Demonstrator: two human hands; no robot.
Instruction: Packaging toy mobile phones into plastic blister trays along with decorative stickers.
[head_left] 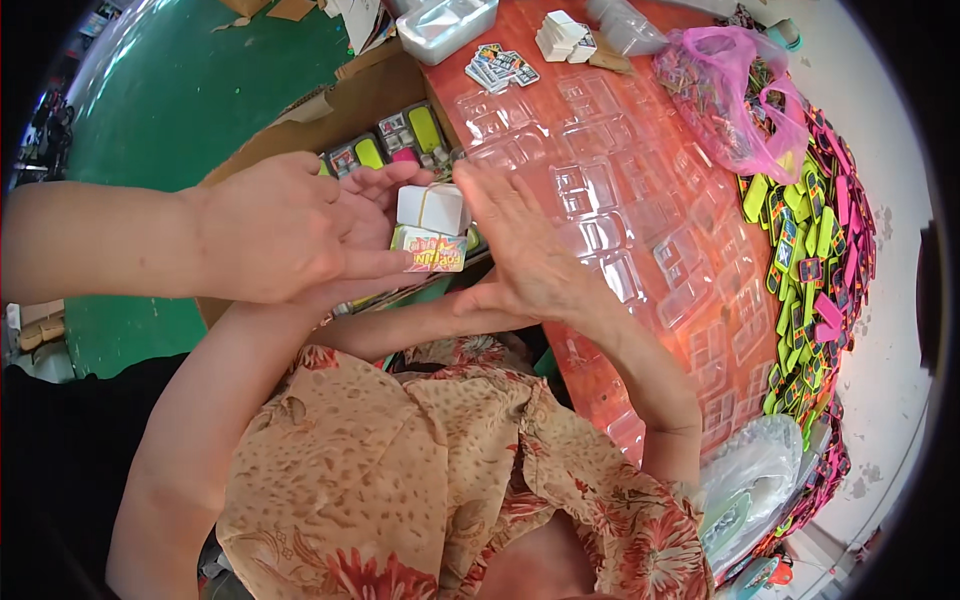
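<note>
My right hand (520,235) reaches in with its fingers stretched out, close beside a banded stack of white cards (432,207). A band runs around the stack, and a colourful printed card (437,252) shows at its near side. A co-worker's hand (265,225) reaches from the left, one finger pointing at the printed card. Another palm (370,195), seemingly the co-worker's too, supports the stack from the left. What looks like my left forearm (410,328) crosses underneath toward my right wrist; its hand is hidden there.
A cardboard box (290,120) with packed yellow-green and pink items is under the hands. Clear plastic trays (590,190) cover the red table. A pink bag (730,95), a heap of bright strips (815,260), loose cards (500,68) and a clear bag (755,475) lie around.
</note>
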